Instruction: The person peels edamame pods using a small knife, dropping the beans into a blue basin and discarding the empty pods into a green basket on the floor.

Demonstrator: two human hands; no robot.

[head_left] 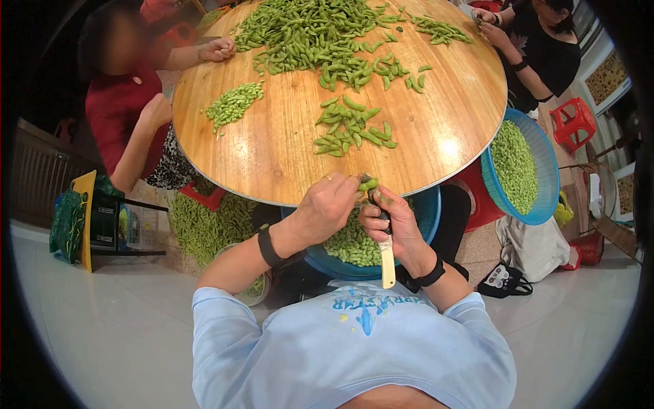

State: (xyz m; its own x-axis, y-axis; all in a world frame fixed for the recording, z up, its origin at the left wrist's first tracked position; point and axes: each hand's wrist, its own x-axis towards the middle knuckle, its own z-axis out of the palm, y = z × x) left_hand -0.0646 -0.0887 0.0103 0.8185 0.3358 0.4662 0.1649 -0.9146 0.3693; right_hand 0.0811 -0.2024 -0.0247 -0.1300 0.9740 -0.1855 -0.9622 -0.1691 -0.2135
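Note:
Over the near table edge, my two hands meet at a green soybean pod (368, 184). My left hand (329, 204) is closed, pinching the pod at its fingertips. The fingers of my right hand (396, 217) wrap round a knife-like tool with a black part and a cream-coloured part (387, 264) that points down toward me. Its upper end is close to the pod; whether it touches is hidden. Below my hands sits a blue basin (428, 217) holding shelled green beans (355, 244). Just beyond them, a small group of pods (351, 126) lies on the table.
The round wooden table (286, 160) carries a large pod heap (306, 34) and a bean pile (233, 105). People work at left (126, 88) and right (545, 48). A blue basket (547, 178) of beans stands right; pods (211, 228) lie lower left. A red stool (573, 124) stands far right.

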